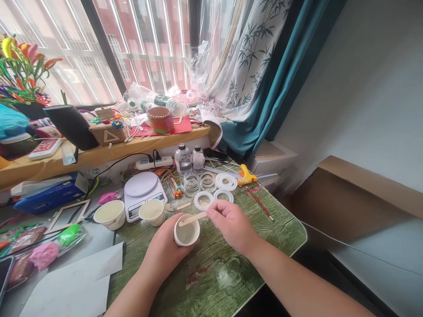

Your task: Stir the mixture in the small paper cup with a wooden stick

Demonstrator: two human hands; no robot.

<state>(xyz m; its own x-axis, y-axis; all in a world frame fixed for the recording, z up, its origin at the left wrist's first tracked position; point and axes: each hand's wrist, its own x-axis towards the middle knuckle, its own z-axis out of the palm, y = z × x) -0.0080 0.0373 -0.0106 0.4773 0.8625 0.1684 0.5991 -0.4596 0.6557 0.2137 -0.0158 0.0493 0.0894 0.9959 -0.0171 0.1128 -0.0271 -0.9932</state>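
Note:
My left hand (165,246) is wrapped round a white paper cup (187,242), which tilts a little so that its inside faces me. Between the thumb and fingers of my right hand (229,224) is a flat wooden craft stick (194,218). The stick's far end reaches over the cup's mouth; I cannot tell whether it touches what is inside. Just beyond my hands lie white ring-shaped molds (203,200) and several clear rings (191,184). Another paper cup (152,212) stands left of the held one, with a wider paper bowl (109,215) farther left.
Behind the cups sits a white kitchen scale (142,193). Two clear bottles (183,159) stand by a power strip (153,162). A yellow glue gun (247,175) and a red pencil (260,203) lie at the right. White paper (72,286) covers the left front, near bagged clay (69,235).

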